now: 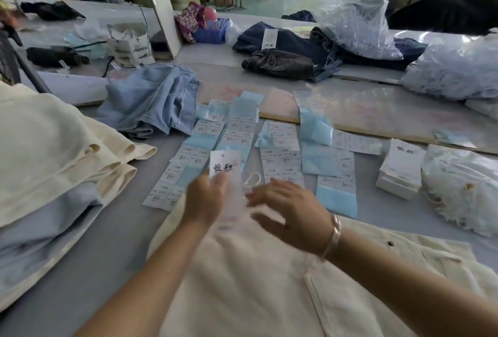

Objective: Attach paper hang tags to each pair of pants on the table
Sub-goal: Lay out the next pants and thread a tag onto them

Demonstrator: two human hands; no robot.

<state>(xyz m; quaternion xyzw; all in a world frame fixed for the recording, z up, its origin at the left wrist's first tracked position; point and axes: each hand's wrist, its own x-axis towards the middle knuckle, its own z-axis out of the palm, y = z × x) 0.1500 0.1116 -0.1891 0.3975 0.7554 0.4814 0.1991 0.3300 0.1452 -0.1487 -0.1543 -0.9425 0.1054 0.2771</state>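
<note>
A cream pair of pants (256, 282) lies flat in front of me. My left hand (206, 199) holds a white paper hang tag (225, 167) upright above the pants; black brush characters show on it, and its lower part is blurred. A thin string loop (253, 179) hangs just right of the tag. My right hand (288, 210), wearing a bracelet, hovers beside the tag with fingers spread and nothing in it. Both hands are motion-blurred.
Sheets of blue-and-white sticker labels (237, 131) cover the grey table beyond the hands. A stack of white hang tags (401, 169) sits at right beside a plastic bag (458, 185). Folded cream and blue pants (54, 161) are piled at left, light-blue jeans (153, 99) behind.
</note>
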